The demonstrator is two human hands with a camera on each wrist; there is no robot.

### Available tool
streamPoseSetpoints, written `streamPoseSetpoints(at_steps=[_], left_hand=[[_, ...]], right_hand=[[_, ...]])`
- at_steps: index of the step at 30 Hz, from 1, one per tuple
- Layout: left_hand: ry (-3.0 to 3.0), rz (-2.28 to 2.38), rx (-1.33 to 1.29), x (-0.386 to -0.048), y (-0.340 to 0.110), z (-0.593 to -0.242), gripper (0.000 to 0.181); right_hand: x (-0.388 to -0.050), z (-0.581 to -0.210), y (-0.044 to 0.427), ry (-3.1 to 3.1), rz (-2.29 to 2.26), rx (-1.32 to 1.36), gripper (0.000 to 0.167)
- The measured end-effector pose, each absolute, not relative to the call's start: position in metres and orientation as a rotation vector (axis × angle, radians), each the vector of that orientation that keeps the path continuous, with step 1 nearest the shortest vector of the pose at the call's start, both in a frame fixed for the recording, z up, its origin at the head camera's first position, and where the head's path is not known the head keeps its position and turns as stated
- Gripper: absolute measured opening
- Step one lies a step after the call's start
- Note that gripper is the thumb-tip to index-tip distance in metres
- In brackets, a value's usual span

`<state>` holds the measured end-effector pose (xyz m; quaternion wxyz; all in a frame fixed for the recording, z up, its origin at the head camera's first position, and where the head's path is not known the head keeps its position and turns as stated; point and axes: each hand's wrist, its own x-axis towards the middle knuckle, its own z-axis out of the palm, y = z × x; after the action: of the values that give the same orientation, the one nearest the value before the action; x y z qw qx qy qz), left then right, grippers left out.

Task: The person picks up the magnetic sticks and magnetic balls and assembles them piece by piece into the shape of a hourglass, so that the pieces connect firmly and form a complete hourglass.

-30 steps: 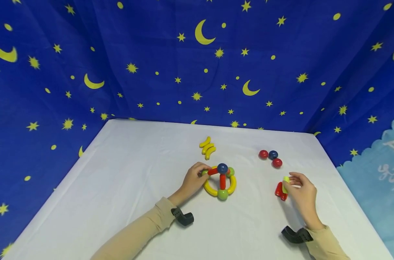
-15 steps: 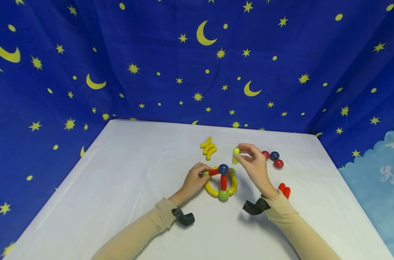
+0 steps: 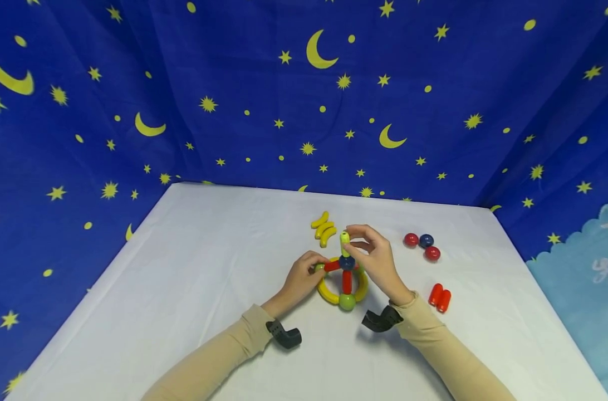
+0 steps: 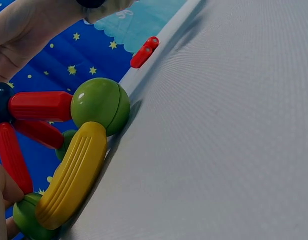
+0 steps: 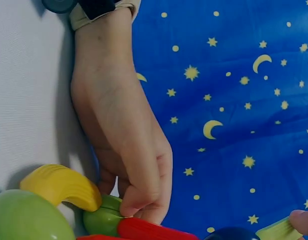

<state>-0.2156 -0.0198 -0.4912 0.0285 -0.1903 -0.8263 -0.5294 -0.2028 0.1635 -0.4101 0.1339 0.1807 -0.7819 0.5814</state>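
On the white table point(image 3: 224, 250), from my distant seat, I see a small frame of rods and balls with both hands at it. Yellow rods and green balls form its ring point(image 3: 329, 294), and red rods point(image 3: 347, 282) slope from there up to a blue ball point(image 3: 347, 263) at the peak. Inside the ring I can see white cloth between the red rods.

My head view has the right hand point(image 3: 375, 259) pinching a green rod point(image 3: 344, 245) between thumb and fingers, roughly upright over the peak, its lower end seeming to touch the blue ball. With the left hand point(image 3: 298, 277) I see thumb and fingers pinching the left green ball point(image 3: 320, 268) of the ring, just where a red rod joins it; the right wrist view shows me that grip up close.

Beyond the frame I count three loose yellow rods point(image 3: 325, 229) side by side. To the right, two loose red balls point(image 3: 432, 254) and a loose blue ball point(image 3: 426, 240) sit in a cluster, and nearer me two loose red rods point(image 3: 445, 301) lie next to each other.
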Motion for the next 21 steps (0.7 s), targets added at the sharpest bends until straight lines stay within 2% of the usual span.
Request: streamPoseSetpoints(at_steps=[4,9,15,21], left_hand=[[-2.555,-1.632,-0.582,-0.216,-0.02,-0.491,0.022],[-2.558,-1.639,-0.587,-0.214,-0.019,-0.49,0.021],[-2.547,-1.639,-0.594,-0.214,-0.018,-0.489,0.021],[-2.548,-1.628,-0.594,-0.215,-0.021,-0.49,0.021]], right_hand=[[-0.201,-0.411,0.163,-2.291,1.692,0.506,0.035],[-0.195,-0.408,0.171,-2.287,1.685,0.443,0.029],[-0.176,-0.394,0.195,-2.29,1.538,0.247,0.023],[-0.17,-0.424,0.239,-2.198,1.433,0.047,0.018]])
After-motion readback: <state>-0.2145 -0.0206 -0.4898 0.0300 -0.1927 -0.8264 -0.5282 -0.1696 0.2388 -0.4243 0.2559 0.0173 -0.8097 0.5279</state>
